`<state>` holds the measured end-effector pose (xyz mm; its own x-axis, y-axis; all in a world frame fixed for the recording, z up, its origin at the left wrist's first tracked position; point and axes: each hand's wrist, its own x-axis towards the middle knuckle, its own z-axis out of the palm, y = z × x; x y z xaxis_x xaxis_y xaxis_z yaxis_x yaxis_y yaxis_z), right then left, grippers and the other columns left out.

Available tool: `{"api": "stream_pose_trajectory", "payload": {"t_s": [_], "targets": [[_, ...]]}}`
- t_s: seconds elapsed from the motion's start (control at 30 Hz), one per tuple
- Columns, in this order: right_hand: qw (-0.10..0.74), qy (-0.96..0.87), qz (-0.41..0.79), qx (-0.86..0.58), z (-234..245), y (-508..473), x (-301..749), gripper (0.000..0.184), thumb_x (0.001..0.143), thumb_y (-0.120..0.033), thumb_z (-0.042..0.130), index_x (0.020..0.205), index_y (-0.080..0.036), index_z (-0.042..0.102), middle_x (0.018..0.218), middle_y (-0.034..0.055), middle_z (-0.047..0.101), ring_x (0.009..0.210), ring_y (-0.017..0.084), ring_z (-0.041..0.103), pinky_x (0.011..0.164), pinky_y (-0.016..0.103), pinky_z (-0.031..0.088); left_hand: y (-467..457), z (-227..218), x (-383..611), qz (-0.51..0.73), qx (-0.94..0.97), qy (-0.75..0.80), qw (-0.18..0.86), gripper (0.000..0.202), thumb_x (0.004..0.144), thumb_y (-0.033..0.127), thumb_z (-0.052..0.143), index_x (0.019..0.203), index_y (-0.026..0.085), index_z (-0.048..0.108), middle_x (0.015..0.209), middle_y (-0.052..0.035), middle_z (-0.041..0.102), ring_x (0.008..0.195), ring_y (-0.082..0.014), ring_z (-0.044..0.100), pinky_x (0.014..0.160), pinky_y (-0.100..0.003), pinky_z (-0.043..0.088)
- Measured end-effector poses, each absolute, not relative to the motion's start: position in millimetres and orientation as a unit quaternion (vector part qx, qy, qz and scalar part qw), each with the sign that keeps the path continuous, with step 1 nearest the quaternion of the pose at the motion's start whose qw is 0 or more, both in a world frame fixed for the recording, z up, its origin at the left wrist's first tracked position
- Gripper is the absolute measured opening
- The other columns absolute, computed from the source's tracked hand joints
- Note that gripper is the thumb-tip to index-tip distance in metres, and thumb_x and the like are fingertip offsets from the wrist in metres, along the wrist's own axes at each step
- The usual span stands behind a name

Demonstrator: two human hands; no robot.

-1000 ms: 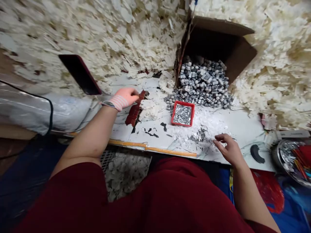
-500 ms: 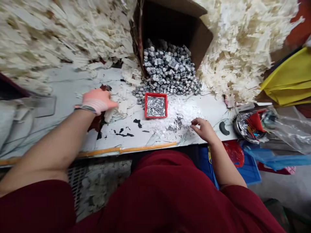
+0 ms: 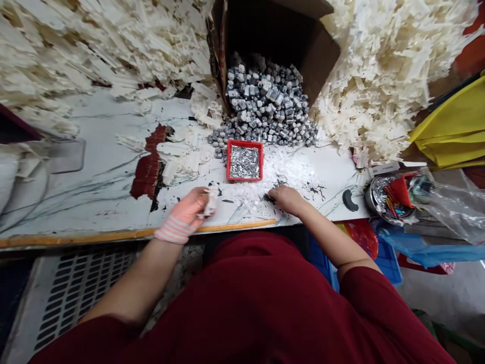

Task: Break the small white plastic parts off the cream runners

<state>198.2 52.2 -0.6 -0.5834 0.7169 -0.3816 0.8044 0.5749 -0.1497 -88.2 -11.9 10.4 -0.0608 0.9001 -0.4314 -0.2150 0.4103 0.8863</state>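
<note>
My left hand, in a pink and white glove, is closed around a cream plastic piece near the table's front edge. Blur hides the piece's exact shape. Bare, my right hand rests on the table with its fingertips bunched at a dark patch among small white bits; whatever they pinch is too small to name. Between and beyond the hands stands a red tray filled with small metal pins. Left of it lies a small pile of cream plastic pieces.
A cardboard box lies open behind the tray, spilling grey and white cylindrical parts. Heaps of cream pieces flank it. To the right are a dark curved piece and a metal bowl of oddments. Wooden edging runs along the front.
My left hand has come from the small cream pile toward the front middle, now with a cream piece in it. My right hand has moved left and its fingers have closed together.
</note>
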Motion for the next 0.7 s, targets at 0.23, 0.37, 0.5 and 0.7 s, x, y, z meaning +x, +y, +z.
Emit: {"api": "stream_pose_trajectory", "payload": {"t_s": [0.23, 0.37, 0.5, 0.7], "targets": [[0.11, 0.871, -0.171, 0.448, -5, 58, 203, 0.02, 0.082, -0.01, 0.052, 0.098, -0.015, 0.063, 0.098, 0.0118, 0.065, 0.096, 0.022, 0.054, 0.079, 0.03, 0.042, -10, -14, -24, 0.395, 0.252, 0.455, 0.758, 0.033, 0.064, 0.029, 0.072, 0.09, 0.018, 0.054, 0.071, 0.0024, 0.054, 0.064, -0.0115, 0.055, 0.06, -0.023, 0.047], [-0.128, 0.789, -0.295, 0.524, 6, 49, 207, 0.014, 0.087, -0.02, 0.05, 0.093, -0.016, 0.062, 0.091, 0.0071, 0.065, 0.087, 0.017, 0.057, 0.079, 0.03, 0.045, -8, -13, -1, 0.379, 0.285, 0.474, 0.742, 0.023, 0.068, 0.03, 0.068, 0.077, 0.018, 0.05, 0.063, 0.0043, 0.048, 0.056, -0.0101, 0.05, 0.05, -0.021, 0.041], [-0.274, 0.708, -0.421, 0.495, 10, 29, 189, 0.019, 0.089, -0.034, 0.049, 0.092, -0.018, 0.058, 0.092, 0.0053, 0.066, 0.084, 0.016, 0.061, 0.076, 0.03, 0.047, -7, -4, 11, 0.379, 0.323, 0.499, 0.709, 0.02, 0.069, 0.029, 0.065, 0.078, 0.017, 0.052, 0.059, 0.005, 0.05, 0.052, -0.0095, 0.047, 0.047, -0.021, 0.036], [-0.254, 0.785, -0.313, 0.47, 5, 21, 171, 0.014, 0.091, -0.028, 0.045, 0.091, -0.019, 0.055, 0.098, 0.0091, 0.064, 0.096, 0.02, 0.056, 0.087, 0.035, 0.044, -11, -7, 9, 0.403, 0.353, 0.504, 0.678, 0.019, 0.07, 0.03, 0.065, 0.079, 0.017, 0.053, 0.053, 0.0065, 0.047, 0.047, -0.0095, 0.046, 0.046, -0.021, 0.034]]}}
